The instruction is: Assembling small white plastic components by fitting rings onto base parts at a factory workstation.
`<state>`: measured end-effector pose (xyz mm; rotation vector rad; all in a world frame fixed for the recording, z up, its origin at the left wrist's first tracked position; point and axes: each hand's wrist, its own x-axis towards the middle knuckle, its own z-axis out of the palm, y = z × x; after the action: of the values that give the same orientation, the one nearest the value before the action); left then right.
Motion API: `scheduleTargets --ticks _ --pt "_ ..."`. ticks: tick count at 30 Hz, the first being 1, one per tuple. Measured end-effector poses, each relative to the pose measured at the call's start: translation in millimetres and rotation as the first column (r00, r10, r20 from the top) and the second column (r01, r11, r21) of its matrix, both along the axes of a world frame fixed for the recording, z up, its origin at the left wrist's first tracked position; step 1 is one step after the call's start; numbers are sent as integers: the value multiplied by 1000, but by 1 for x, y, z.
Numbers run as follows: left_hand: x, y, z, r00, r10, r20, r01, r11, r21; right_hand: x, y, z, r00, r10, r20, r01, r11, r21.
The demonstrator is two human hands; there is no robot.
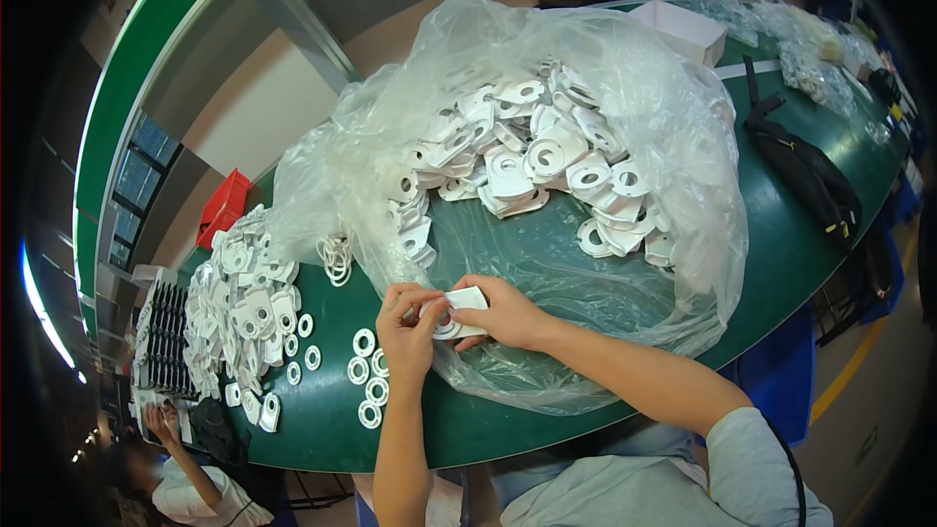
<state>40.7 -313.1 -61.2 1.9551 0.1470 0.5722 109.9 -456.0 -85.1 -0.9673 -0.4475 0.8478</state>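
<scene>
Between my hands is a white plastic plate [470,300] with a round opening at one end, held low over the front of a clear plastic bag [698,156]. My right hand [503,314] grips the plate's body, thumb on top. The fingers of my left hand [408,320] are pinched at the end with the opening; whether they also hold a ring there is hard to make out. Inside the spread bag lies a heap of similar white plates [508,176]. Several loose white rings [370,415] rest on the green table just left of my left forearm.
Another pile of white plates [244,303] lies to the left, near a bundle of white rings [335,260] and a red bin [224,209]. Black stacked trays [168,337] stand beyond. A co-worker's hand [161,425] is at lower left. A black bag [805,176] lies right.
</scene>
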Motion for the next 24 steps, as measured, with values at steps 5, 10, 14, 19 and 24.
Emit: scheduleTargets --ticks 5,10,14,19,24 --pt "1 3 4 997 -55 -47 51 995 -90 4 -2 2 999 -28 -22 27 999 -23" --pt "-3 13 7 975 -158 -155 100 939 -330 7 -1 1 993 -78 -91 84 994 71" --pt "-4 23 2 969 -196 -151 141 940 -312 8 0 0 976 -148 -161 164 982 90" --pt "-3 20 7 989 -143 -47 121 942 -312 7 0 -6 981 -44 190 43 999 7" --pt "-5 10 16 975 -213 -59 187 938 -292 -1 -1 1 894 -79 441 135 986 -95"
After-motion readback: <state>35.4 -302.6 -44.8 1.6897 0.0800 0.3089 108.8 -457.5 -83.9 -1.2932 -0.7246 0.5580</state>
